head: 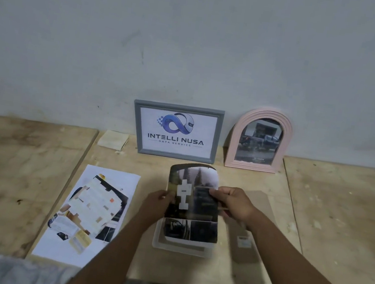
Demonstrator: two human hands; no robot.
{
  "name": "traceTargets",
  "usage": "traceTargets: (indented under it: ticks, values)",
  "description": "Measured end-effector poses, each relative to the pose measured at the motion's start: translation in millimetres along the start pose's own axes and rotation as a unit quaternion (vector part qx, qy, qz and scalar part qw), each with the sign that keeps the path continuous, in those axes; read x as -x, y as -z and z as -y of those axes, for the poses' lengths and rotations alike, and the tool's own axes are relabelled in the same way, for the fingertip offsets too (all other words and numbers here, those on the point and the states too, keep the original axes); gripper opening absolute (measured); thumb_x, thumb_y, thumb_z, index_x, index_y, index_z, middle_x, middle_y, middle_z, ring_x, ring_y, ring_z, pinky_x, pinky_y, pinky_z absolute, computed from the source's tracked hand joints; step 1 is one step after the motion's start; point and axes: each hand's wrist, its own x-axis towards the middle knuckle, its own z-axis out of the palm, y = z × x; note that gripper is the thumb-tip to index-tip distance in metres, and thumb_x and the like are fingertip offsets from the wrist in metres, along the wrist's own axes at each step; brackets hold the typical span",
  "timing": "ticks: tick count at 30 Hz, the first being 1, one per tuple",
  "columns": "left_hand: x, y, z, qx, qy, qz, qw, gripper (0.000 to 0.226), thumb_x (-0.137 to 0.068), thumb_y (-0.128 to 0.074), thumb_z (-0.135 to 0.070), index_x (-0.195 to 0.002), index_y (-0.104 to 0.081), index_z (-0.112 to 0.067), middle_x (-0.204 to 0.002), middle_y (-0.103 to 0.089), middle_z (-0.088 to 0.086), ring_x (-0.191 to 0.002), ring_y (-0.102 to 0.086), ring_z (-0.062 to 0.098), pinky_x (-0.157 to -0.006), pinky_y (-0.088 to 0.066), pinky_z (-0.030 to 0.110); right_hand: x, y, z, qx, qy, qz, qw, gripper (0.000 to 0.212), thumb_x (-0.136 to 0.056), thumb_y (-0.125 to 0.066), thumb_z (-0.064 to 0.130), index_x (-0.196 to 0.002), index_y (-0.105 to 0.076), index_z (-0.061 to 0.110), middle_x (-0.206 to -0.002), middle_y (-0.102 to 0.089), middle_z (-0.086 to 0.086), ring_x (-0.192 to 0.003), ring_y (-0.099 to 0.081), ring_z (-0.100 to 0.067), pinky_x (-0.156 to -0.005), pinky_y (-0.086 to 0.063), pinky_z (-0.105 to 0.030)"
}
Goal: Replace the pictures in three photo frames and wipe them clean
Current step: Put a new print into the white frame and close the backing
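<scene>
In the head view, the person holds an arch-cut picture (pixel 193 204) just above the white frame (pixel 182 247), which lies flat on the desk (pixel 330 208), probably so the print can be lined up with its opening. The left grip (pixel 157 201) pinches the picture's left edge and the right grip (pixel 233 205) its right edge, fingers curled on the paper, which keeps it taut. Just right of the white frame lies a brown backing board (pixel 247 252), seemingly set aside for refitting. Beyond the white frame, a grey frame (pixel 176 132) and a pink frame (pixel 259 144) lean on the wall (pixel 194 47). A folded cloth (pixel 113 139) waits beyond and left, and a printed sheet (pixel 87 212) lies to the left.
</scene>
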Motion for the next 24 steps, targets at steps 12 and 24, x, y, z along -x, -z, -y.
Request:
traceTargets:
  ticks: [12,24]
  values:
    - [10,62,-17,-0.022,-0.024,-0.121,0.992,0.022,-0.090,-0.074,-0.035,-0.074,-0.074,-0.020,-0.077,-0.072,0.002,-0.081,-0.068,0.026,-0.077,-0.056,0.043,-40,-22,18,0.126,0.006,-0.037,0.991,0.009,-0.091,-0.074,0.017,-0.087,-0.075,0.008,-0.087,-0.074,-0.009,-0.078,-0.070,-0.020,-0.063,-0.059,-0.029]
    - [52,248,81,-0.008,0.060,-0.267,0.962,0.007,-0.093,-0.066,-0.019,-0.099,-0.069,-0.015,-0.098,-0.073,0.011,-0.086,-0.068,0.025,-0.068,-0.052,0.031,-72,-249,56,0.174,0.048,0.041,0.983,0.029,-0.089,-0.071,0.007,-0.109,-0.050,0.012,-0.095,-0.067,-0.020,-0.073,-0.068,-0.025,-0.059,-0.058,-0.033]
